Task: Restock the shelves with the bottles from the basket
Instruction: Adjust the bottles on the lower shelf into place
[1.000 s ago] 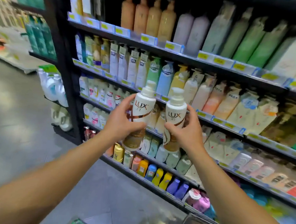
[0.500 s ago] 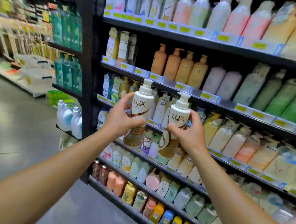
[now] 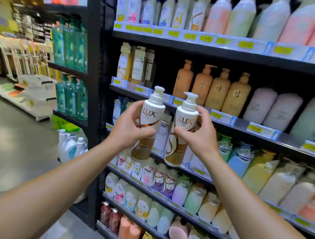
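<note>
Both bottles raised higher toward shelves [image 3: 226, 121]; left hand [image 3: 128, 128] grips left bottle [image 3: 149, 122], right hand [image 3: 198, 134] grips right bottle [image 3: 181, 132], fingers wrapped round each.

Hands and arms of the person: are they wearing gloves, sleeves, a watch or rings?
No. The left hand and right hand are bare, with no gloves or rings showing. Both forearms are bare as far as the picture's edge: no sleeves, watch or bracelet in view.
</note>
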